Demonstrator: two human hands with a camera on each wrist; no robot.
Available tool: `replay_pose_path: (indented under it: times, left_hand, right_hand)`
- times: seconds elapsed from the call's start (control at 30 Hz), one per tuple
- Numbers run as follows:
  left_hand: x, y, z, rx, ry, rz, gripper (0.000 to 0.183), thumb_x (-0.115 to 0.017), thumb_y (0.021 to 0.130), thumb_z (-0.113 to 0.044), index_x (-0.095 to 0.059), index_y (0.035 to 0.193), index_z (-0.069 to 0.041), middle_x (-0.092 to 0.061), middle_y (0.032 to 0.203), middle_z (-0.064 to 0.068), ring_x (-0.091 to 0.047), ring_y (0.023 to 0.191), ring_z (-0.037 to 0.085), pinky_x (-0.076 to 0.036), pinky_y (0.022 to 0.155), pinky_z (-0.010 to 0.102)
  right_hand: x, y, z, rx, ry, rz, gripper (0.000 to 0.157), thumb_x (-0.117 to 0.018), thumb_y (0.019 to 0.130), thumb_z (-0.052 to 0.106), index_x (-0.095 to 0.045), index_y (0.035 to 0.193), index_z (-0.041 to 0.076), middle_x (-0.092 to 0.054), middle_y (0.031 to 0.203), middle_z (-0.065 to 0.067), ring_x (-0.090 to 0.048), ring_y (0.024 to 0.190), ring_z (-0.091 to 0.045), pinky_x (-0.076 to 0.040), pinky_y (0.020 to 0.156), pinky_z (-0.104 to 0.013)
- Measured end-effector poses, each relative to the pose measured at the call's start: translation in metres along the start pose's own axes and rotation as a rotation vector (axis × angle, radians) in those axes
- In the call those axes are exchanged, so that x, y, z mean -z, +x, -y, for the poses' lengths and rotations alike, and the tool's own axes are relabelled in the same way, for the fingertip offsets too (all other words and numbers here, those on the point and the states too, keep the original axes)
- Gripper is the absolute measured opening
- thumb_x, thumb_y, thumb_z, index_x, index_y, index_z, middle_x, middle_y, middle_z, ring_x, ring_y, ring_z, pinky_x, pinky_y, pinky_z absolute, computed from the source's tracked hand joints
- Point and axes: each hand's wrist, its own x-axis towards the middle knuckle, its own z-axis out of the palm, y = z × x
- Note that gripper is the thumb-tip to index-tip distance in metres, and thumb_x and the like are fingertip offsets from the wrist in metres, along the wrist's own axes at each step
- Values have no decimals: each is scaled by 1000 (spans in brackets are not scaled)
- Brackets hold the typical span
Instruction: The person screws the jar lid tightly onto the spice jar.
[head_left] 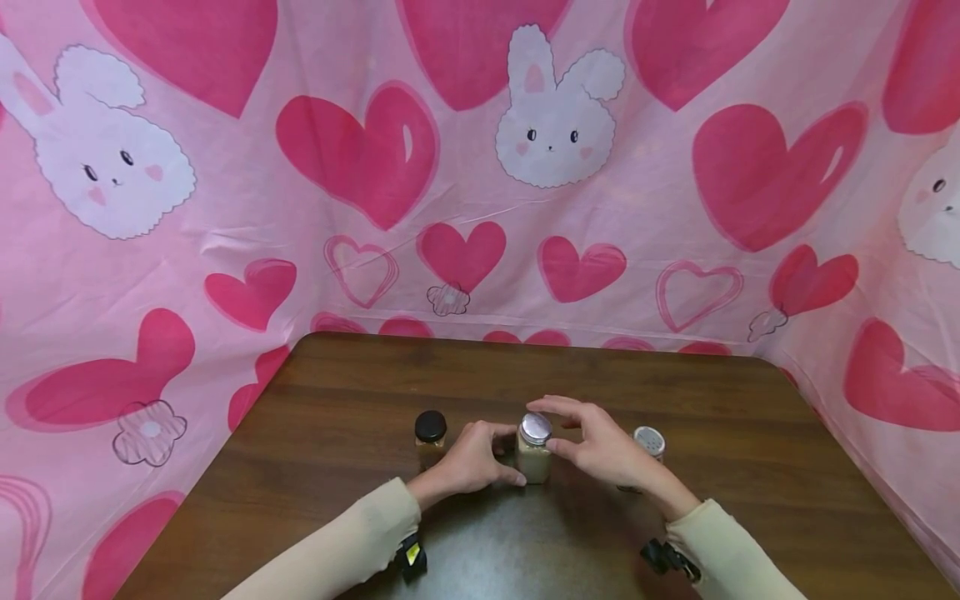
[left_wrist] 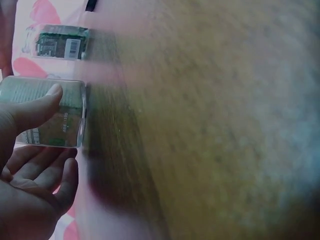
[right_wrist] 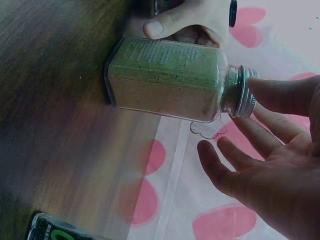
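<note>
A square glass spice jar [head_left: 534,461] with a silver screw lid [head_left: 536,428] stands upright on the table, with greenish-tan powder inside. The left hand [head_left: 472,458] is at its left side, thumb low near the base and fingers loosely bent. In the left wrist view, its thumb [left_wrist: 52,95] overlaps the jar [left_wrist: 70,112] without a clear grip. The right hand [head_left: 600,446] is at the lid from the other side. In the right wrist view, its thumb [right_wrist: 280,95] meets the lid's edge [right_wrist: 245,92], while the other fingers spread loosely apart below.
Left of the hands stands a jar with a black cap [head_left: 431,426], partly hidden. Behind the right wrist is a shaker with a perforated silver lid [head_left: 648,442]. The brown wooden table [head_left: 360,375] is bordered by pink heart-and-rabbit cloth [head_left: 480,192].
</note>
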Motion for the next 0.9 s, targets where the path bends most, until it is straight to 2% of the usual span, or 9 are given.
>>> replay_pose_path:
  times: [0.33, 0.9]
  left_hand:
    - [0, -1, 0, 10, -23, 1, 65, -99, 74, -12, -73, 133, -7, -74, 126, 2, -69, 101, 8, -56, 87, 29]
    - [-1, 0, 2, 14, -38, 10, 61, -97, 75, -10, -74, 131, -10, -74, 121, -4, -68, 97, 6, -55, 87, 28]
  right_hand:
    - [-3, 1, 1, -27, -7, -8, 43, -72, 95, -1, -68, 137, 8, -60, 144, -16, -56, 132, -36, -47, 102, -62]
    - [-6, 1, 0, -29, -39, -54, 41, -76, 95, 0, -71, 134, 11, -66, 137, -8, -62, 124, -30, -50, 99, -59]
